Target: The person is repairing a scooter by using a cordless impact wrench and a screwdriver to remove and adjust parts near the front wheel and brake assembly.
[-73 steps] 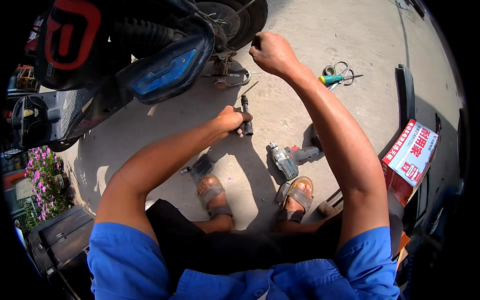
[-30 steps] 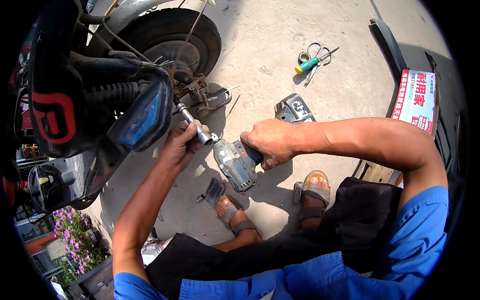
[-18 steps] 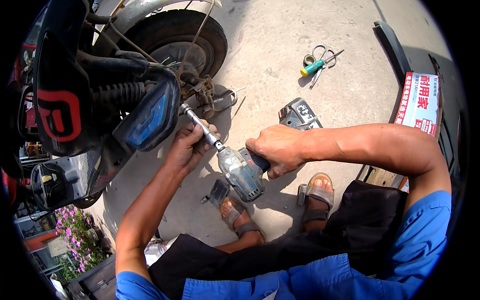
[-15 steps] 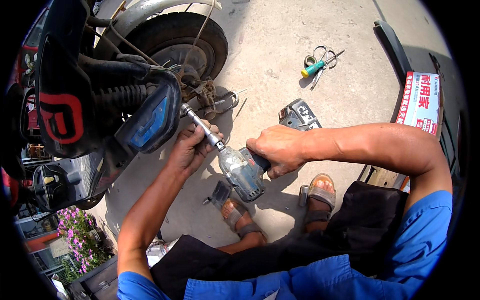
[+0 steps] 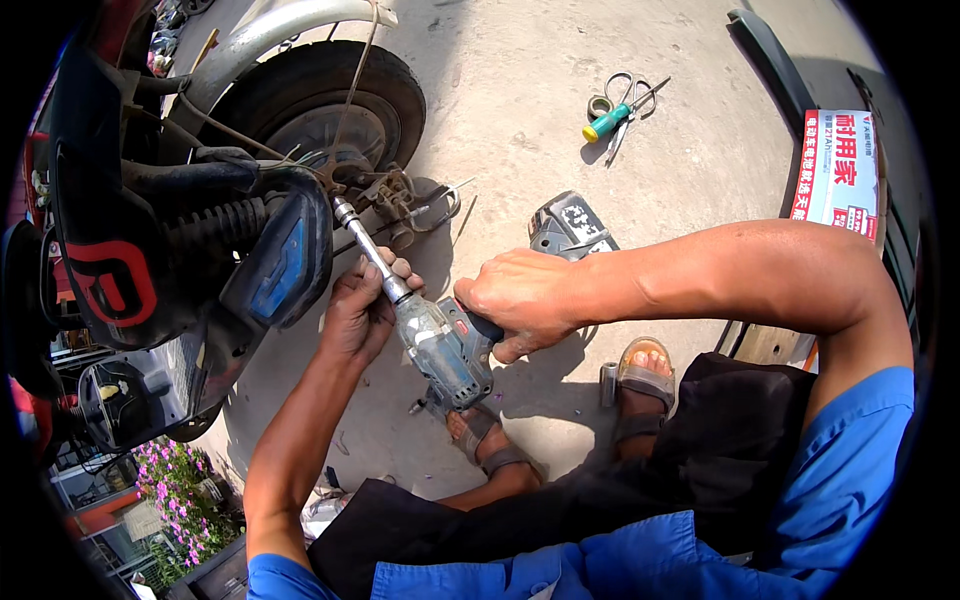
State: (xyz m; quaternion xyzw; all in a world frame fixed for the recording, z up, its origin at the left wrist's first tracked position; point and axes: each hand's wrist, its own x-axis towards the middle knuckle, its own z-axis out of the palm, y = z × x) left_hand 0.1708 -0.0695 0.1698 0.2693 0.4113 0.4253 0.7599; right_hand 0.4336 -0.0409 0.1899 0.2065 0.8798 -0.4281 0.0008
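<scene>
My right hand is wrapped round the black handle of a worn grey-blue cordless impact wrench. A long silver socket extension runs from its nose toward the back wheel of a scooter. My left hand is closed round this extension close to the wrench's nose. The socket at its far end points at rusty parts by the wheel hub, beside the blue and black side cover. Whether it sits on a nut or bolt, I cannot tell.
Scissors, a green and yellow screwdriver and a tape roll lie on the concrete. The wrench's scuffed battery shows beyond my right wrist. A metal cylinder stands by my right sandal. A printed box lies right; flowers grow left.
The whole view has shifted, so the scooter appears farther left. Both hands have carried the wrench left, and the socket is now closer to the hub parts. Both grips stay the same.
</scene>
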